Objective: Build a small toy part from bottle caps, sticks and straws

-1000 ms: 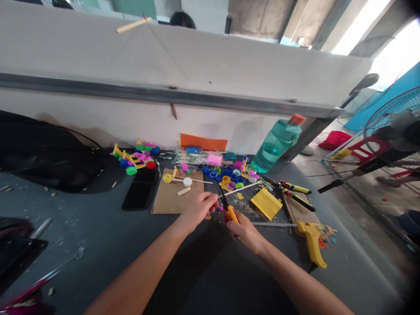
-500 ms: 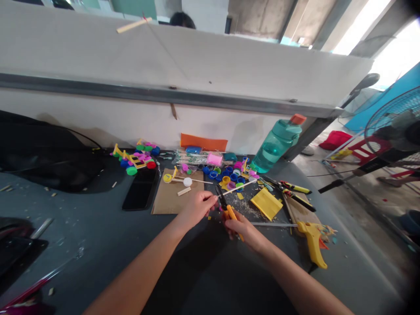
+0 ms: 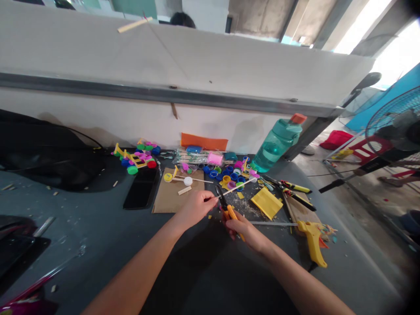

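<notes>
My left hand (image 3: 200, 208) pinches the near end of a thin wooden stick (image 3: 238, 187), which slants up to the right. In my right hand (image 3: 239, 225) are orange-handled pliers (image 3: 231, 212), their dark jaws at the stick close to my left fingertips. Whether the jaws bite into the stick I cannot tell. Beyond my hands lie several coloured bottle caps (image 3: 226, 178). Left of them, a piece of cardboard (image 3: 164, 199) bears a white cap (image 3: 188, 181), a yellow cap (image 3: 168, 177) and a short wooden piece (image 3: 184, 190).
A yellow glue gun (image 3: 313, 243), a folded yellow sheet (image 3: 267, 203) and yellow-black tools (image 3: 297, 194) lie to the right. A teal bottle (image 3: 275, 144) stands behind. On the left are a phone (image 3: 140, 190), cap-and-stick assemblies (image 3: 139, 159) and a black bag (image 3: 42, 153).
Almost nothing differs. Both hands, the stick and the pliers keep nearly the same place, and the view has shifted very slightly.
</notes>
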The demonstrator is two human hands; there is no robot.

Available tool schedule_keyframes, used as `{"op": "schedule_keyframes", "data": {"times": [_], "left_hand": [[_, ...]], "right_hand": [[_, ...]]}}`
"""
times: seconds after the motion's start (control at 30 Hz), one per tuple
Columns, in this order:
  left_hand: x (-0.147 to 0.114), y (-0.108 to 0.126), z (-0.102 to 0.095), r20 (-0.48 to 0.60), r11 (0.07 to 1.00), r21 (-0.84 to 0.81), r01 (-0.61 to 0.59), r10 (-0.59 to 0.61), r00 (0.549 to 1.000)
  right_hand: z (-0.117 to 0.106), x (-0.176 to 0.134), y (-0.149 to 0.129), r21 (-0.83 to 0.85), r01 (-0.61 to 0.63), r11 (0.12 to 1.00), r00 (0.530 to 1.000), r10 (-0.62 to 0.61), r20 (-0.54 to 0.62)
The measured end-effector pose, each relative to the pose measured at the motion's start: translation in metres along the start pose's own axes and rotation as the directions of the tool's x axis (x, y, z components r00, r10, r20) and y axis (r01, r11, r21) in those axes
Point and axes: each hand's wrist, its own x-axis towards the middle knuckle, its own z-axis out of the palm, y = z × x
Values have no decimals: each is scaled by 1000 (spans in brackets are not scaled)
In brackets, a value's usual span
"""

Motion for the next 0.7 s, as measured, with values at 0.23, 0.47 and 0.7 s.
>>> {"op": "schedule_keyframes", "data": {"times": [0.23, 0.47, 0.7], "left_hand": [[-1, 1, 2, -8, 1000, -20, -2, 2, 1000], [1, -2, 6, -22, 998, -62, 15, -16, 1000], [5, -10, 11, -42, 998, -52, 48, -50, 998]], "right_hand": [[0, 1, 8, 71, -4, 997, 999, 1, 38], [-4, 2, 10, -4, -30, 1000, 999, 30, 34], [-5, 5, 11, -83, -97, 992, 995, 95, -29]]}}
